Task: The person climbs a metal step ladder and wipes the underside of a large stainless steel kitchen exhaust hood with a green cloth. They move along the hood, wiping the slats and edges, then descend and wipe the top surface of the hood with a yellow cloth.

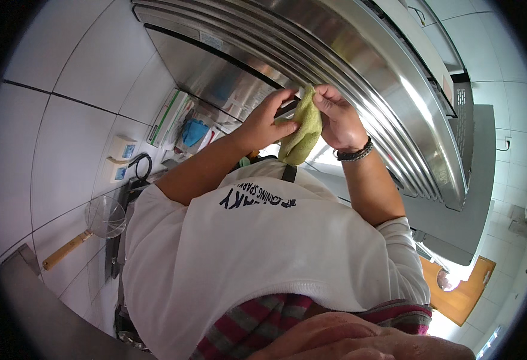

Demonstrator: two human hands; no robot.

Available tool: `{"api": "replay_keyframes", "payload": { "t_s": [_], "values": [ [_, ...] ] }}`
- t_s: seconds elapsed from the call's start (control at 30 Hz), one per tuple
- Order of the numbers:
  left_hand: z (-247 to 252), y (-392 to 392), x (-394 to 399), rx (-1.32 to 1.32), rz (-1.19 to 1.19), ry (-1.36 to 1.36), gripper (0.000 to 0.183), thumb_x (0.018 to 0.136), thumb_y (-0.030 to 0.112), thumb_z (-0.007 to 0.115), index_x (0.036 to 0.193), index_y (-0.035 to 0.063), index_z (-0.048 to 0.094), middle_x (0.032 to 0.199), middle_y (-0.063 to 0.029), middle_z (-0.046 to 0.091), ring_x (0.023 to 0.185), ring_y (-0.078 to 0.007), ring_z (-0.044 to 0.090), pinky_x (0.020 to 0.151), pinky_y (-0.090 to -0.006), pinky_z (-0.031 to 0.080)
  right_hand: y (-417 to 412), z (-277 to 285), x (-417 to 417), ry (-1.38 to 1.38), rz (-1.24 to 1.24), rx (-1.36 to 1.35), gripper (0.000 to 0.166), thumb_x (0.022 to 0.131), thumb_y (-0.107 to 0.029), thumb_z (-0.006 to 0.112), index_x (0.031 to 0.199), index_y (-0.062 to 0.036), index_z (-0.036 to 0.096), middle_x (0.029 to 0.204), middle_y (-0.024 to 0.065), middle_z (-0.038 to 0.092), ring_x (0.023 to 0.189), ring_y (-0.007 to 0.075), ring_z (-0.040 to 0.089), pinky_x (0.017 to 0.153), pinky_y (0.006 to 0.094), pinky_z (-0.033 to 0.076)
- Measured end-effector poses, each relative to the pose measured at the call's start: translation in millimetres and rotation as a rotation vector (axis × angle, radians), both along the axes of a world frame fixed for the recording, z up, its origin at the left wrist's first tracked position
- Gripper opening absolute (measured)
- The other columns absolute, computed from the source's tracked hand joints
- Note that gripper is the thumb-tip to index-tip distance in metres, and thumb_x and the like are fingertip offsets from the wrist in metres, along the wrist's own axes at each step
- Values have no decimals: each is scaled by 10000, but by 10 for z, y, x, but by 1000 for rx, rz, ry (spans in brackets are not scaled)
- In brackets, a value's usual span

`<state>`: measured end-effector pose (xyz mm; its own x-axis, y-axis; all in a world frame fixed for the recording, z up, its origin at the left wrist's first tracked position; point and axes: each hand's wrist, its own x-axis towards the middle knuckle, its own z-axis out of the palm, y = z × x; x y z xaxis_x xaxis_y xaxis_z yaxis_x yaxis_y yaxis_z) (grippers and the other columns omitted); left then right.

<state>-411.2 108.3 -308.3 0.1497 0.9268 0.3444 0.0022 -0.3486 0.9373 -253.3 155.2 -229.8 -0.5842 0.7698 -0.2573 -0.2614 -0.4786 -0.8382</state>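
Observation:
A yellow-green cleaning cloth point(303, 128) hangs bunched and folded between my two hands, in front of my chest. My right hand point(339, 116), with a dark braided bracelet point(357, 150) at its wrist, pinches the cloth's top edge between thumb and fingers. From the other side, my left hand point(265, 121) holds the cloth, its thumb lying against the folds and its fingers curved above. Just beyond both hands runs a stainless-steel range hood point(358, 54) with long ridges. I wear a white apron point(268, 243) bearing writing over a striped shirt.
White wall tiles point(83, 117) rise on the left, with sockets point(121, 148) and a plugged-in black cable point(144, 166). A wire strainer point(106, 217) with a wooden handle hangs there. Boxes point(169, 117) and a blue item point(194, 132) stand beside the hood. A grey panel point(452, 225) lies right.

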Motion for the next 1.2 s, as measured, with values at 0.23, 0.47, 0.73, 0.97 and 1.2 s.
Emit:
{"api": "replay_keyframes", "payload": {
  "t_s": [0.23,0.47,0.73,0.97,1.2],
  "values": [
    [523,290,-146,-84,-463,373,564,657,171,605,1192,82,450,1096,-153,536,1011,-255,519,871,-328,388,66,518,139,-475,516,593,152,857,-130,519,953,-15,543,885,11,546,844,101,491,772,233,399],
    [365,425,-284,-216,-226,705,367,768,380,559,888,33,566,779,-183,587,727,-304,581,651,-386,436,90,429,317,-1062,206,911,147,839,-148,502,895,-21,550,828,110,560,708,203,540,655,291,419],
    [133,-35,-6,-226,44,0,384,811,209,576,1117,14,453,1014,-155,516,942,-207,518,785,-328,431,-79,-62,176,-47,-201,94,169,899,-221,413,944,-72,478,948,53,559,871,182,546,804,369,440],
    [20,-126,213,197,125,175,686,692,185,696,1235,35,304,1067,-170,480,988,-289,496,866,-366,386,-137,-53,274,236,-162,-78,323,917,-265,314,1011,-44,530,1070,118,559,991,252,525,893,399,389],
    [123,-138,351,167,-40,20,521,729,152,646,1183,95,397,950,-128,519,854,-256,560,743,-339,452,-125,26,553,86,-378,-176,297,916,-203,301,915,-6,524,910,142,583,873,265,553,817,419,430]
  ]
}}
